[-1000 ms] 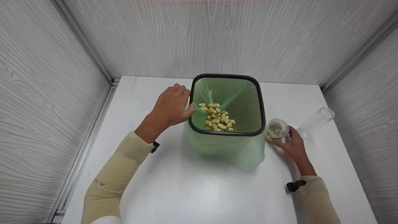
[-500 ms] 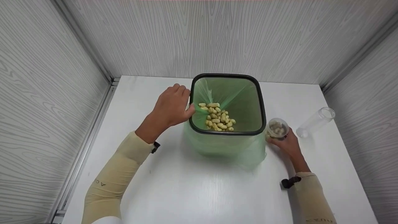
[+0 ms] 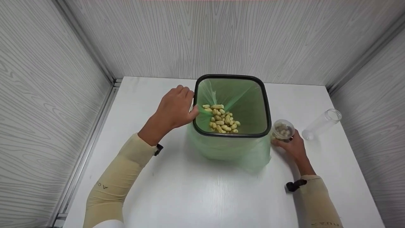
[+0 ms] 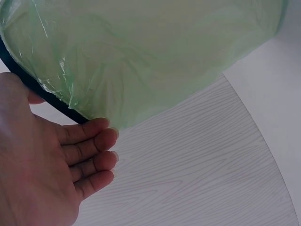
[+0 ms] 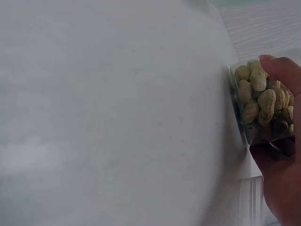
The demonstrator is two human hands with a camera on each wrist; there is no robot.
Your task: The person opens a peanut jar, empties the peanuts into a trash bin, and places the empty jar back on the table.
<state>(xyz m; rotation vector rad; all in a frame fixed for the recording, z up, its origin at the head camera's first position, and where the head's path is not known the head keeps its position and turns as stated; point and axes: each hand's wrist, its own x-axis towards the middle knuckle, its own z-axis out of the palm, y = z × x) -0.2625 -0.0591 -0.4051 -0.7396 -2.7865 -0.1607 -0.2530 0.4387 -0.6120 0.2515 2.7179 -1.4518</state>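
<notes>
Grey wood-grain panelling (image 3: 60, 104) fills the left side of the head camera's frame and, as a back wall (image 3: 202, 38), runs across the top, above a white tabletop (image 3: 208, 193). From the bottom left, a person's beige left sleeve (image 3: 117, 177) reaches up toward the centre, with a black wrist device (image 3: 157, 149) at its cuff. The left hand (image 3: 175, 107), left of centre, grips the black-rimmed square bin (image 3: 232, 135) by its left edge: the thumb lies over the rim, and the wrist view shows the other fingers bent along the outside.

The bin stands at the centre of the frame, lined with a translucent green plastic bag (image 3: 227, 147) folded down over the outside. Inside it, a loose pile of unshelled peanuts (image 3: 220, 122) lies toward the lower left, on the creased plastic.

Just beside the bin's right wall, right of centre, is a clear jar (image 3: 280, 136) filled with more unshelled peanuts (image 5: 265, 103). The right hand (image 3: 295, 147) holds it from the lower right, thumb on one side and fingers curled round the other; whether its base touches the tabletop is hard to tell. A beige right sleeve (image 3: 319, 199) extends to the bottom edge. Farther right, near the hand but apart from it, a tall clear bottle (image 3: 321, 125) slants in the frame, its open mouth toward the upper right. Another grey panel (image 3: 376, 104) closes the right side.
</notes>
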